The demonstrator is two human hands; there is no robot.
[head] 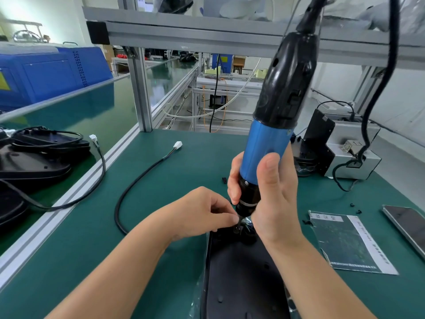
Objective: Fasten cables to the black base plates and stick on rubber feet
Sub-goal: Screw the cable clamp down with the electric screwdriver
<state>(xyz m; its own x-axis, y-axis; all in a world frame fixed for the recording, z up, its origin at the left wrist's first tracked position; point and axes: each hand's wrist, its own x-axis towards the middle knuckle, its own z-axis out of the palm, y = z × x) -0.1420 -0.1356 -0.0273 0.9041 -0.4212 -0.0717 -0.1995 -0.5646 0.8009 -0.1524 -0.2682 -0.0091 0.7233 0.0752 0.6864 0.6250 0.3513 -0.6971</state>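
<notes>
Green bench mat [161,180] carries work. Black base plate [241,272] laid before person; cable [128,189] being screwed on. Electric screwdriver [266,143] gripped by right hand [264,187]; screw area pinched by left hand [202,212], fingers curled. Finished plates [34,162] stacked at left. Rubber feet judged not yet applied here.

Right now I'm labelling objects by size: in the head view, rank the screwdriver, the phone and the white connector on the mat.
1. Screwdriver, though nearness inflates it.
2. Phone, partly cut off by the frame.
3. White connector.

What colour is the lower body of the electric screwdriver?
Blue, below a black upper housing; the head view shows the electric screwdriver clearly.
</notes>
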